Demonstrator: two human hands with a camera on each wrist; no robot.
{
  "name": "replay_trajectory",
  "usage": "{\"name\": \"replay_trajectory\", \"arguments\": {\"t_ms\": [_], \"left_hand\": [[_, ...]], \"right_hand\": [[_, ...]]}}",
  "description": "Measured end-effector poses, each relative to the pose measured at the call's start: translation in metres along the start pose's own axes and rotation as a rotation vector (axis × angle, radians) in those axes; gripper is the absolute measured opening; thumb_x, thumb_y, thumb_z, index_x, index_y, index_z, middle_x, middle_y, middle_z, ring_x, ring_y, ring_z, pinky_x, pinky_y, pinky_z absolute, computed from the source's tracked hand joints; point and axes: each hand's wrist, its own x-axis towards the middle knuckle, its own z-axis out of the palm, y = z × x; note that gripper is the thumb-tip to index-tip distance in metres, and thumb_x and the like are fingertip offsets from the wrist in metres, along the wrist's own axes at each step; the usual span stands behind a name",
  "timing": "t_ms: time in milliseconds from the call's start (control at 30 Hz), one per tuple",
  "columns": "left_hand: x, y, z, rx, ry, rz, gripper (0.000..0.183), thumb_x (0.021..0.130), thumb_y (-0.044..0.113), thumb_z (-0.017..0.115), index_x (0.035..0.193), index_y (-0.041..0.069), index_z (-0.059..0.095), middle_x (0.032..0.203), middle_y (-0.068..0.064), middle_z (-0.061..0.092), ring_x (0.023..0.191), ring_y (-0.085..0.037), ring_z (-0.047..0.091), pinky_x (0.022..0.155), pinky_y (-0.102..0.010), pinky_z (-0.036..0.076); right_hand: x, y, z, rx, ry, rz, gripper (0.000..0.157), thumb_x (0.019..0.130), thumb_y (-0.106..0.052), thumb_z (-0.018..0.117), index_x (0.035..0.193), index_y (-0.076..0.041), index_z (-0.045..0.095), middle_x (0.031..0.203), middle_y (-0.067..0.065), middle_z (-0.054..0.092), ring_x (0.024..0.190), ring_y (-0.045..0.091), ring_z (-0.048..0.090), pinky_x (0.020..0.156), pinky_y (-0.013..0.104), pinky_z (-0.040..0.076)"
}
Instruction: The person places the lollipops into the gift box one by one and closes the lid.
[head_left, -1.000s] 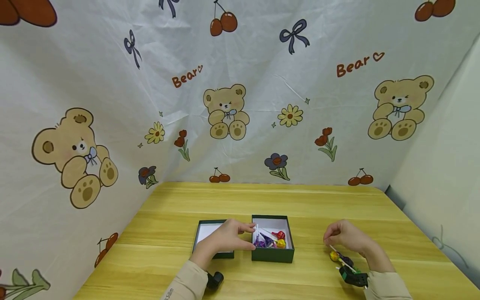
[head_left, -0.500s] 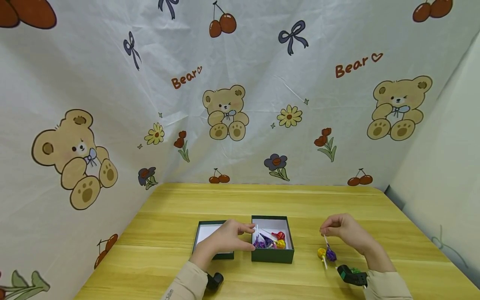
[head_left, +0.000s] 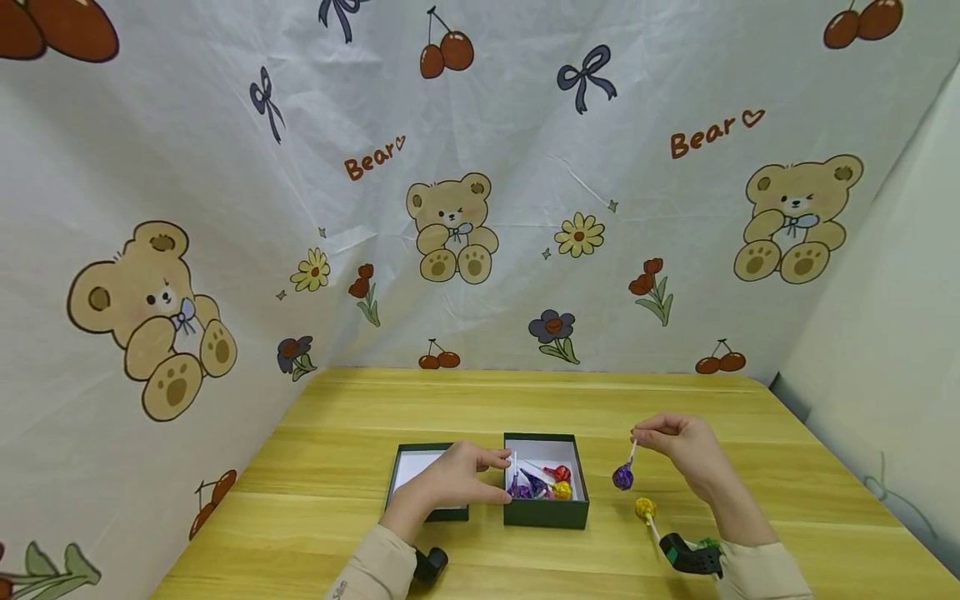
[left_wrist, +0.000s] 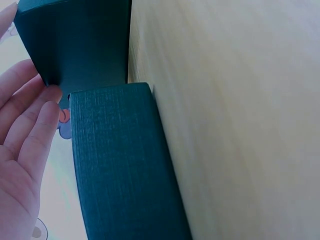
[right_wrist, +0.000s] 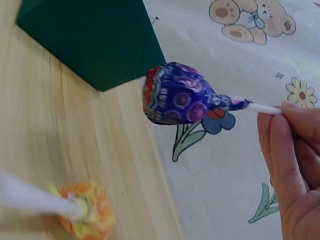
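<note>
Right hand (head_left: 686,447) pinched purple lollipop (head_left: 622,477) by stick (right_wrist: 264,108), hanging head-down, at three o'clock from box (head_left: 545,514). Judged light, stiff-stemmed, wrapper (right_wrist: 182,96) slick, brittle inside; stick best hold. Left hand (head_left: 459,477), unclenched, lay at box's nine o'clock; contact hard to tell.

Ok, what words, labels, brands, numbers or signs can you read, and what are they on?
"Bear", then a heart: cloth, left of centre.
"Bear", then another heart: cloth, right of centre.
Left sleeve: print too small to read.
Purple lollipop: print too blurred to read.
</note>
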Motion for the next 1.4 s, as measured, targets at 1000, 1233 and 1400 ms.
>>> {"name": "replay_trajectory", "arguments": {"t_ms": [1000,1233,1400], "left_hand": [[-0.001,0.0,0.001,0.016,0.007,-0.004,0.051,0.083,0.028,0.082,0.127,0.006,0.07,0.147,0.001,0.057,0.138,-0.027,0.051,0.113,-0.045,0.044],[-0.001,-0.001,0.0,-0.001,0.006,-0.005,0.051,0.083,0.028,0.082,0.128,0.007,0.07,0.147,0.0,0.056,0.138,-0.026,0.051,0.113,-0.045,0.043],[-0.001,0.0,0.0,0.003,0.006,-0.003,0.052,0.083,0.029,0.082,0.128,0.006,0.069,0.147,-0.001,0.056,0.138,-0.025,0.051,0.113,-0.045,0.044]], "right_hand": [[0.005,-0.011,0.087,0.277,0.302,0.042,0.016,0.092,0.003,0.068,0.104,0.013,0.07,0.094,0.004,0.078,0.082,0.001,0.071,0.078,0.017,0.058],[0.004,-0.009,0.101,0.194,0.302,-0.005,0.011,0.089,0.004,0.07,0.097,0.011,0.072,0.095,0.012,0.077,0.079,0.0,0.068,0.074,0.015,0.057],[0.003,-0.007,0.107,0.14,0.262,-0.011,0.008,0.088,0.008,0.068,0.093,0.011,0.073,0.097,0.018,0.076,0.08,0.002,0.067,0.072,0.014,0.055]]}}
